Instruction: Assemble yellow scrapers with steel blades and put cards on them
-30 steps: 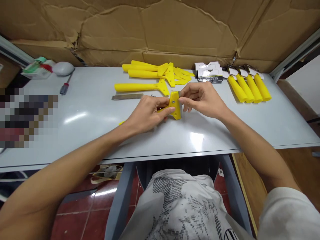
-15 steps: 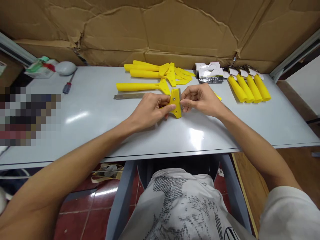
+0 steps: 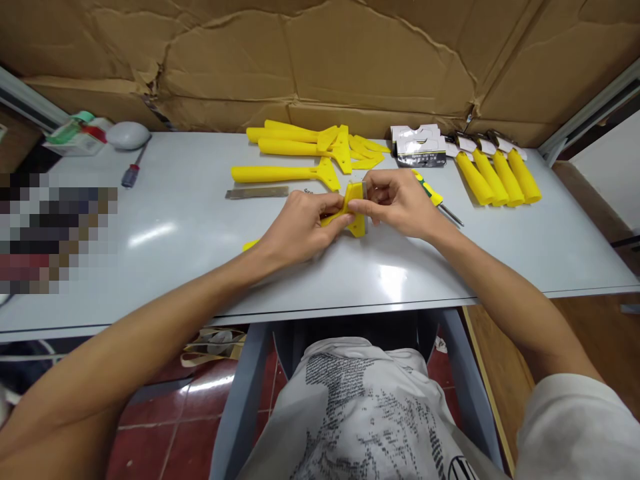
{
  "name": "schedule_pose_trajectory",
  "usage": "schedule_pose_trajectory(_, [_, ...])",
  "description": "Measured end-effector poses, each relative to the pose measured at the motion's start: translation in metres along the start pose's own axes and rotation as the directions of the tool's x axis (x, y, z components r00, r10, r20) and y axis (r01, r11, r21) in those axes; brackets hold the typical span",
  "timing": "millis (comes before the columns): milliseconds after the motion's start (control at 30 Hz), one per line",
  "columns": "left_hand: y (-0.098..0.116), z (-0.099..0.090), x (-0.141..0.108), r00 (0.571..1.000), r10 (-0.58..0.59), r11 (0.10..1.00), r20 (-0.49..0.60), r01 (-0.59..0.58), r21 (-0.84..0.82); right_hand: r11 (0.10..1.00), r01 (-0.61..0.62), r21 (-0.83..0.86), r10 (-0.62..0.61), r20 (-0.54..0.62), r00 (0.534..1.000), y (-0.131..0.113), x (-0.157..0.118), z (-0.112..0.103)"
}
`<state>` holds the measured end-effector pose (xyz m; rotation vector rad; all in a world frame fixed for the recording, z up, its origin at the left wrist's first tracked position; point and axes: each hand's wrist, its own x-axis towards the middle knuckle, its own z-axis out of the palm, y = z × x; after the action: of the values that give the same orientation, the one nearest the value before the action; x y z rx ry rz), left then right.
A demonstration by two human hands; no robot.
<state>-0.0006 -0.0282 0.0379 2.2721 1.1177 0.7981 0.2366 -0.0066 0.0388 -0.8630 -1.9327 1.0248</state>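
Note:
Near the middle of the grey table, my left hand (image 3: 313,217) is closed on a yellow scraper (image 3: 357,225), gripping it just behind its wide head. My right hand (image 3: 400,200) pinches the head from the other side, its thumb on the yellow plastic beside a thin metal blade (image 3: 365,191). The scraper's handle runs back under my left hand and forearm, mostly hidden. Behind my left hand lie a strip of metal blades (image 3: 257,193) and a yellow scraper handle (image 3: 275,174). A yellow-green screwdriver (image 3: 433,194) rests just beyond my right hand.
More yellow handles (image 3: 287,147) and loose yellow head pieces (image 3: 367,160) lie at the back. White and black cards (image 3: 420,147) stand beside several scrapers with yellow handles (image 3: 495,177). At the left are another screwdriver (image 3: 131,175), a white rounded object (image 3: 128,135) and a small box (image 3: 77,141).
The scraper's head has tilted in my hands, and my right thumb has moved left onto the yellow plastic. The yellow-green screwdriver, mostly covered before, now shows beside my right hand.

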Motion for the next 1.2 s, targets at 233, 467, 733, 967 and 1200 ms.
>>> schedule_pose_trajectory(233, [-0.005, 0.020, -0.012, 0.973, 0.043, 0.998, -0.226, -0.053, -0.040, 1.000, 0.002, 0.013, -0.001, -0.023, 1.000, -0.011, -0.006, -0.006])
schedule_pose_trajectory(467, [-0.019, 0.025, -0.013, 0.923, 0.289, 0.953, -0.254, -0.252, 0.167, 0.996, 0.077, -0.043, -0.078, -0.020, 0.997, -0.013, -0.010, -0.008])
schedule_pose_trajectory(733, [-0.014, 0.017, -0.009, 0.932, 0.288, 0.956, -0.221, -0.267, 0.119, 0.967, 0.128, -0.220, -0.135, -0.017, 0.991, -0.014, -0.011, -0.011])
schedule_pose_trajectory(967, [-0.021, 0.017, -0.008, 0.934, 0.305, 0.945, -0.186, -0.272, 0.181, 0.918, 0.191, -0.349, -0.196, 0.019, 0.980, -0.010, -0.010, -0.010])
schedule_pose_trajectory(1200, [-0.038, 0.020, -0.003, 0.609, 0.781, 0.560, -0.138, -0.585, 0.587, 0.668, -0.093, -0.738, 0.010, -0.116, 0.993, -0.038, -0.010, -0.079])
